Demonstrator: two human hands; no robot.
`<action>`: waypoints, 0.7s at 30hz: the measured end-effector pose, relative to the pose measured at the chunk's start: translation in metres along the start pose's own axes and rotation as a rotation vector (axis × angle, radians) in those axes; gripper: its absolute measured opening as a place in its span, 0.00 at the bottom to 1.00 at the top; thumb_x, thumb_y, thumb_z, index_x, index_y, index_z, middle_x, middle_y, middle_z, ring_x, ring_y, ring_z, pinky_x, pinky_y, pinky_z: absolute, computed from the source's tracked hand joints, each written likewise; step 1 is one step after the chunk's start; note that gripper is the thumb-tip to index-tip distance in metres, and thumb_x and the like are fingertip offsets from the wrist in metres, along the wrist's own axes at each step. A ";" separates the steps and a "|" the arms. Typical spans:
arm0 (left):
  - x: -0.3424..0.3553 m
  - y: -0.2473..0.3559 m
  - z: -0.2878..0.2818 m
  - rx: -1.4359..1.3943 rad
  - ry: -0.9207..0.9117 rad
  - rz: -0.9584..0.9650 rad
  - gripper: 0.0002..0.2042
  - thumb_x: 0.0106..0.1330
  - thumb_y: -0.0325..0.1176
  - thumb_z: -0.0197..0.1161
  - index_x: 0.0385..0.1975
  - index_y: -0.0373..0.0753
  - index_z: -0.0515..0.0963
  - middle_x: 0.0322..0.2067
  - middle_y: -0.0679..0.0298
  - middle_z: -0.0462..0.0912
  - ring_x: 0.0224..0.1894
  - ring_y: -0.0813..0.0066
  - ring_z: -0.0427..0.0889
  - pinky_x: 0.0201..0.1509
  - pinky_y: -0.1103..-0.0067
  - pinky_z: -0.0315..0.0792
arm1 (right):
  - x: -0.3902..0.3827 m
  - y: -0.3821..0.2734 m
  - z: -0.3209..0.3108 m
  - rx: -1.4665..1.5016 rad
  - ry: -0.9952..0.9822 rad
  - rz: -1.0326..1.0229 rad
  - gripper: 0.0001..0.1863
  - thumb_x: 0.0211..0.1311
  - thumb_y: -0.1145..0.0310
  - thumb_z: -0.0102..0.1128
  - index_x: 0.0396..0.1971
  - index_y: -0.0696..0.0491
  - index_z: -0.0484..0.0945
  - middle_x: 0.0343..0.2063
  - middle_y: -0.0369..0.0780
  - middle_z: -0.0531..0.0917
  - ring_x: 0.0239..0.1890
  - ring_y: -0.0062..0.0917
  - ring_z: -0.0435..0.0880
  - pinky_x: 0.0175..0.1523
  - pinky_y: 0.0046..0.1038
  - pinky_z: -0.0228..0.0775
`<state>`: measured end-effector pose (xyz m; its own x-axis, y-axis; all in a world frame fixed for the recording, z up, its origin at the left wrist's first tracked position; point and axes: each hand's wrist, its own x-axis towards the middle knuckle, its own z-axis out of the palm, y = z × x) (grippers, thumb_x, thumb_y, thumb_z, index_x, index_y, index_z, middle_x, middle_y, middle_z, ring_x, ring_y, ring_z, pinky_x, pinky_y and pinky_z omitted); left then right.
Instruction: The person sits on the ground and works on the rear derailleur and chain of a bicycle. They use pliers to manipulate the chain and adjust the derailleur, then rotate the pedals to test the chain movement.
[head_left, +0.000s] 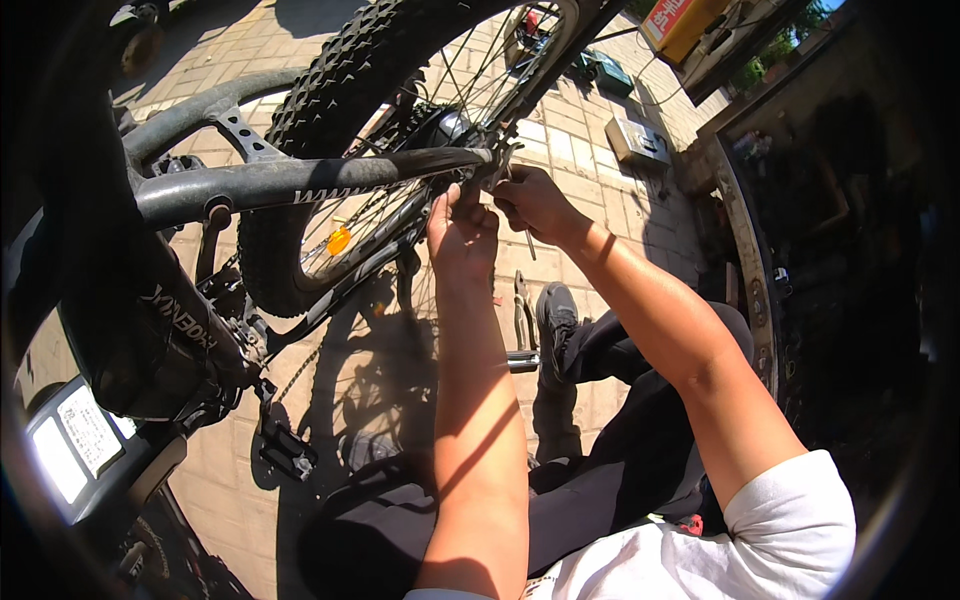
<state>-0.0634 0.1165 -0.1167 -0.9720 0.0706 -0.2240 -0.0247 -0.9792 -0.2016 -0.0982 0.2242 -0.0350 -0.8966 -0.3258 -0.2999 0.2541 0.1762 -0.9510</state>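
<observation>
Both hands work at the rear axle end of a bicycle (pixel 225 190), where the frame tube meets the wheel hub. My left hand (pixel 462 235) is closed there, thumb up and fingers curled against the parts below the tube end; what they grip is hidden. Just to its right, my right hand (pixel 540 205) is closed around a slim metal tool (pixel 532 246), whose thin end sticks out below the fist. The kind of tool is not clear. Above the hands rises the wheel with its knobbly black tyre (pixel 335 85); an orange reflector (pixel 339 241) sits among the spokes.
Pliers (pixel 525 312) and a shiny metal cylinder (pixel 522 361) lie on the paving by my shoe (pixel 557 312). Farther off stand a grey box (pixel 638 143) and a green case (pixel 605 72). A pedal (pixel 287 452) juts out at lower left. A dark, cluttered structure lines the right side.
</observation>
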 end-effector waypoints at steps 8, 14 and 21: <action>-0.005 -0.003 0.007 0.001 -0.015 -0.010 0.09 0.67 0.35 0.54 0.34 0.38 0.77 0.31 0.62 0.82 0.25 0.78 0.69 0.28 0.79 0.58 | 0.007 0.031 0.000 -0.026 0.094 -0.248 0.05 0.63 0.71 0.57 0.34 0.55 0.79 0.24 0.33 0.79 0.24 0.14 0.73 0.28 0.19 0.65; -0.005 0.001 0.002 0.005 -0.053 -0.012 0.09 0.67 0.35 0.55 0.33 0.37 0.78 0.30 0.62 0.82 0.26 0.77 0.69 0.29 0.79 0.58 | 0.015 0.041 -0.002 -0.079 -0.021 -0.324 0.06 0.63 0.77 0.52 0.37 0.56 0.79 0.32 0.35 0.81 0.38 0.18 0.77 0.44 0.22 0.71; -0.009 0.001 0.008 0.051 -0.017 0.010 0.10 0.68 0.36 0.54 0.34 0.35 0.77 0.29 0.63 0.81 0.24 0.77 0.64 0.29 0.80 0.58 | 0.016 0.047 0.001 -0.215 0.086 -0.335 0.07 0.62 0.75 0.53 0.38 0.58 0.78 0.30 0.37 0.82 0.36 0.19 0.78 0.42 0.23 0.71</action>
<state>-0.0563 0.1134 -0.1068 -0.9762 0.0575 -0.2090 -0.0260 -0.9883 -0.1502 -0.1001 0.2262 -0.0846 -0.9463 -0.3207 0.0404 -0.1309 0.2662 -0.9550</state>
